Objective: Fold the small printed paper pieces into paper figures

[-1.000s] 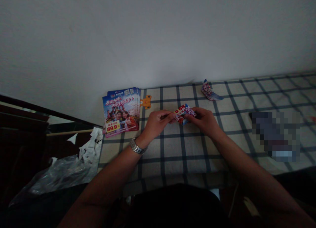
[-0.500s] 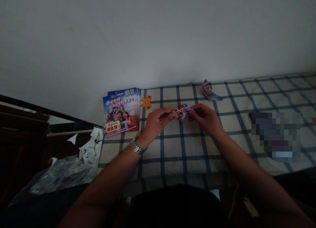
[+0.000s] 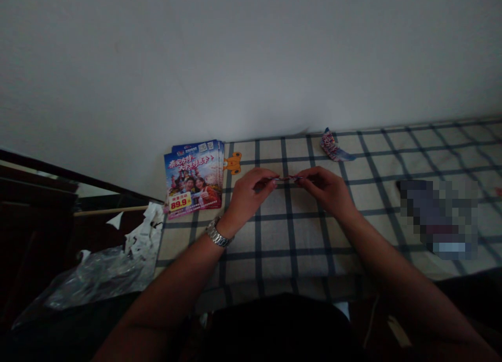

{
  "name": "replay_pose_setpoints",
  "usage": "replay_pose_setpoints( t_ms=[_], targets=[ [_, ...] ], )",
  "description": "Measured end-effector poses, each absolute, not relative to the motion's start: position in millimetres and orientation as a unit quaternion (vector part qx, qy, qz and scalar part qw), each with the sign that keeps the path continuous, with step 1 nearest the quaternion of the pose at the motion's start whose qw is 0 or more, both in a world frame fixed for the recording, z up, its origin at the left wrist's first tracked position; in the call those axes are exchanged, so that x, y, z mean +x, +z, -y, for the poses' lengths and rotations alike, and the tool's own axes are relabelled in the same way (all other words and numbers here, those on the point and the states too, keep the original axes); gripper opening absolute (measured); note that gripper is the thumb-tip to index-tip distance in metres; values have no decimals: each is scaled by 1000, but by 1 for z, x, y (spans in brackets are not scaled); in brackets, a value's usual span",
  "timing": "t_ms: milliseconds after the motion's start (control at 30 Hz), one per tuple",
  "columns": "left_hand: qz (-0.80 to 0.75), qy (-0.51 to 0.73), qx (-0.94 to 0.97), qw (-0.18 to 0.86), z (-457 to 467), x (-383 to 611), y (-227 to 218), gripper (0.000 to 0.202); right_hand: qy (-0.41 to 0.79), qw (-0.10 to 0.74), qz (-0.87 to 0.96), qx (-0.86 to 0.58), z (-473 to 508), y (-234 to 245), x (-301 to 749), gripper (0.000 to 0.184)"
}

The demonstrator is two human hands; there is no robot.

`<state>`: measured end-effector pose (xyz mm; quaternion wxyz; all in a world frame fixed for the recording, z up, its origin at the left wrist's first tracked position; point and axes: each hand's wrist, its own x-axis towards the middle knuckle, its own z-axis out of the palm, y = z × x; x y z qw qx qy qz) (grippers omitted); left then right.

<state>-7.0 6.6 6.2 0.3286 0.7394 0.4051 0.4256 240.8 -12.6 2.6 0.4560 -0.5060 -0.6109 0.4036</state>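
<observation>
Between my hands a folded printed paper (image 3: 287, 179) is seen almost edge-on, just a thin red and blue strip. My left hand (image 3: 254, 190), with a metal watch on its wrist, pinches the paper's left end between thumb and fingers. The right end is pinched in my right hand (image 3: 324, 188). Both hands are just over the checked cloth (image 3: 270, 247). Beyond my right hand lies a folded blue and pink paper piece (image 3: 334, 146), with one pointed end standing up. Left of my left hand is a stack of printed flyers (image 3: 194, 181).
An orange bear figure (image 3: 234, 163) shows beside the flyers. A dark pixelated object (image 3: 431, 215) lies on the right side of the cloth. Lower left are torn white paper (image 3: 145, 236) and a clear plastic bag (image 3: 98, 278). A pale wall (image 3: 251, 64) rises along the back edge.
The paper has turned from showing its printed face to lying nearly edge-on between my fingers. Both hands keep their pinch and have hardly shifted.
</observation>
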Motion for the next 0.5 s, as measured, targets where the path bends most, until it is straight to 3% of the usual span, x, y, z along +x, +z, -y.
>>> replay_pose_setpoints(
  t_ms=[200, 500],
  targets=[
    [-360, 404, 786, 298, -10, -12, 11, 17, 408, 445, 666, -438, 13, 3, 242, 20],
    [-319, 309, 859, 253, -19, -21, 3, 21, 290, 344, 798, -400, 8, 4, 245, 21]
  ],
)
